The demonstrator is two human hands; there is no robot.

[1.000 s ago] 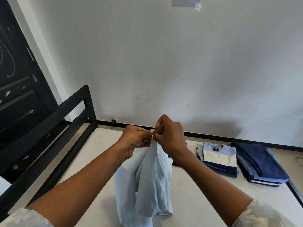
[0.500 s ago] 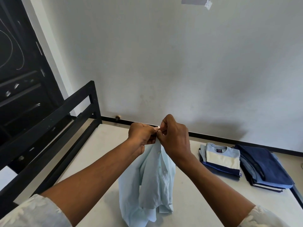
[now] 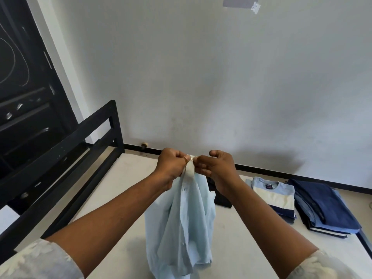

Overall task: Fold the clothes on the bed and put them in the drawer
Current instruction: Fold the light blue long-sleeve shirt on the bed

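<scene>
**Pale blue shirt held up over the bed, both hands pinching its collar end**

The bed [image 3: 124, 178] carries the shirt [image 3: 185, 214] near the middle of the mattress. Its top hangs from the hands and its hem is bunched on the surface. Toward the right edge lie a folded navy pile [image 3: 322, 206] and a striped tee [image 3: 273, 196]. The left hand [image 3: 173, 166] and right hand [image 3: 217, 170] each pinch the collar edge, fingertips meeting, apparently over a top button. This step probably goes best with both edges level and taut and the button fully seated. The shirt could then be laid flat, front down, for folding. No drawer is in view.
</scene>
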